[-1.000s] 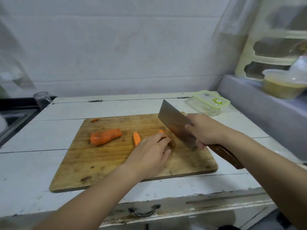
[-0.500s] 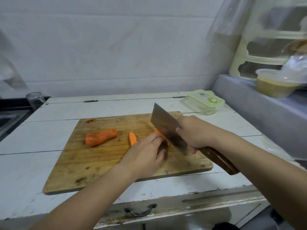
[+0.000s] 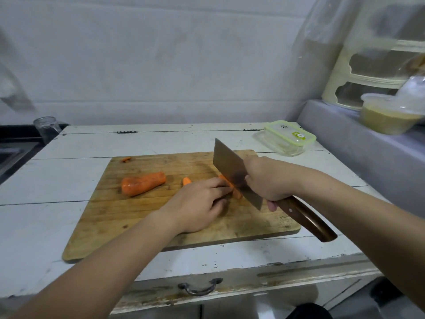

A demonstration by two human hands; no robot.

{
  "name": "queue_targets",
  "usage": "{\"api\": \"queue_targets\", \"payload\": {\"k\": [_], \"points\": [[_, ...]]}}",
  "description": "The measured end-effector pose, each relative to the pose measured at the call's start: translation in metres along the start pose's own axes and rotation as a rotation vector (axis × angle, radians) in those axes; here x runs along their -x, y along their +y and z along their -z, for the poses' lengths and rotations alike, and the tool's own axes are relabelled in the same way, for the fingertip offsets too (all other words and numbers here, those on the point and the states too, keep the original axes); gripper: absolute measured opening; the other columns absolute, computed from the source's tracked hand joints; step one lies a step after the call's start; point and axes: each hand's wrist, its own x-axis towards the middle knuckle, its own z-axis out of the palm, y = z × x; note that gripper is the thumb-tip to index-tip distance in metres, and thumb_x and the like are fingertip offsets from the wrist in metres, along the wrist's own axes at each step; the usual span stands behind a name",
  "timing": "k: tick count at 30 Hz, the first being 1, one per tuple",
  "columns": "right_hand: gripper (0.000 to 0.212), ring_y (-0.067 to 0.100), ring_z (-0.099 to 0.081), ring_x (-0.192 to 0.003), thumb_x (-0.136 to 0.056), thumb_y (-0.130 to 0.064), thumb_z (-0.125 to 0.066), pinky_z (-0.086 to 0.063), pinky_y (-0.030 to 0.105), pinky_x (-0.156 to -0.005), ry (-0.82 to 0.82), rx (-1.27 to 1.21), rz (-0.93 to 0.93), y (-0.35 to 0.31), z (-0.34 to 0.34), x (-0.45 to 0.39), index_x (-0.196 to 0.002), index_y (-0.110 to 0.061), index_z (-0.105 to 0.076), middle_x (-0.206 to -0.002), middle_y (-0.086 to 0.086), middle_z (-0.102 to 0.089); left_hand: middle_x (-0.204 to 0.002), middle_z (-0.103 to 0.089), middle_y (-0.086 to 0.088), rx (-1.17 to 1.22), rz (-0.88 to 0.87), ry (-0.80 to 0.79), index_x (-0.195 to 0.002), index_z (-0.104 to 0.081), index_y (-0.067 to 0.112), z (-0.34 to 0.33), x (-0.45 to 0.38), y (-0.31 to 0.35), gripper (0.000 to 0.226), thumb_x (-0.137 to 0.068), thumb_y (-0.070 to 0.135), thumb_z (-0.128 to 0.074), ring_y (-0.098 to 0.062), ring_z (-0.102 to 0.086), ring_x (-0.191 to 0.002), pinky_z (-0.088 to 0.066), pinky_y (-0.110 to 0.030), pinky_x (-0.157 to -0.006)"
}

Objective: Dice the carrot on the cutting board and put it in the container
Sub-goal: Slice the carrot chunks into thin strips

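Wooden board (image 3: pixel 142 217) on white table (image 3: pixel 46 180), long axis running left to right, near-left corner skewed toward the viewer.

Carrot chunk (image 3: pixel 143 183) left of board centre, lying flat, long axis left to right, right end tilted slightly toward the wall (cut face at right). Small carrot piece (image 3: pixel 186 181) just right of it, partly hidden behind the left hand. Tiny orange scrap (image 3: pixel 126 159) at far-left edge of board.

Carrot strip (image 3: pixel 231 186) under the blade, long axis running from far-left to near-right; mostly hidden.

Left hand (image 3: pixel 197 203) palm down on board, fingers curled over the strip, pressing it in place. Right hand (image 3: pixel 266 178) wrapped round the junction of blade and brown handle of cleaver (image 3: pixel 232 171); blade upright, edge down on the strip, tip toward the wall.

Container (image 3: pixel 286 138) beyond the board's far-right corner, well apart from the carrot, clear body, green-rimmed lid on. Green label on lid (writing too small to read).

Tub (image 3: pixel 388 116) with yellowish contents on grey ledge (image 3: pixel 358 146) at right. Glass (image 3: pixel 47 126) at far left. Drawer handle (image 3: pixel 200 287) below table edge.
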Motion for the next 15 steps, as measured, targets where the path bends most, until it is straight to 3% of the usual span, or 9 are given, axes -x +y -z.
{"api": "queue_targets", "payload": {"k": [3,6,10,15], "points": [[0.005,0.021,-0.067,-0.046,-0.102,-0.008,-0.043,-0.053,0.029,-0.045,-0.012,-0.044,-0.007,0.001,0.0,-0.004,-0.1,-0.012,-0.045,-0.061,0.008,-0.065,-0.148,-0.048,0.019,0.02,-0.003,0.006,-0.147,-0.055,0.029,-0.001,-0.001,-0.003,0.043,-0.105,0.035,-0.045,-0.004,-0.047,-0.131,-0.027,-0.01,-0.089],[0.018,0.017,-0.061,-0.05,-0.103,-0.016,-0.044,-0.048,0.027,-0.046,0.079,-0.01,-0.01,0.002,-0.003,-0.013,-0.116,-0.006,-0.051,-0.071,0.005,-0.061,-0.148,-0.048,0.018,0.03,-0.009,0.007,-0.147,-0.054,0.028,-0.003,-0.001,-0.005,0.044,-0.104,0.034,-0.047,-0.004,-0.046,-0.131,-0.024,-0.009,-0.088],[0.005,0.022,-0.066,-0.043,-0.102,-0.009,-0.042,-0.05,0.029,-0.037,0.015,-0.058,0.007,-0.007,-0.008,-0.016,-0.104,-0.012,-0.046,-0.078,0.012,-0.065,-0.147,-0.047,0.019,0.052,-0.015,-0.014,-0.146,-0.055,0.027,-0.005,-0.002,-0.01,0.045,-0.102,0.031,-0.05,-0.005,-0.047,-0.13,-0.028,-0.011,-0.089],[0.008,0.017,-0.058,-0.037,-0.104,-0.015,-0.045,-0.054,0.029,-0.053,0.101,-0.069,-0.033,0.003,-0.016,-0.021,-0.11,-0.01,-0.044,-0.05,0.005,-0.061,-0.148,-0.046,0.019,0.057,0.002,-0.011,-0.147,-0.053,0.027,-0.006,0.0,-0.007,0.045,-0.103,0.033,-0.047,-0.004,-0.046,-0.131,-0.032,-0.015,-0.092]]}}
